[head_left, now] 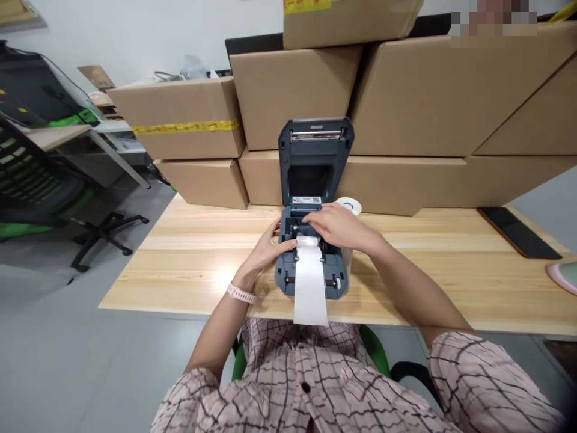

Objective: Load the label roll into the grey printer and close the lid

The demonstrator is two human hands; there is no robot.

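Note:
A dark grey label printer [333, 264] stands on the table before me, its lid [315, 156] raised. From the roll bay a white label strip [310, 288] runs forward over the printer's front and hangs past the table edge. My left hand [265, 246] grips the printer's left wall, thumb over the rim beside the label roll [308, 241], fingers partly hidden outside. Over the right wall lies my right hand [336, 225], its index finger reaching across the bay and the other fingers bent down into it; its thumb is hidden.
Cardboard boxes [293, 96] are stacked along the table's back. A white roll [349, 206] sits behind the printer, partly covered by my right hand. On the right lie a black phone-like slab [518, 231] and a pink-rimmed object [563, 276]. An office chair [49, 168] stands left.

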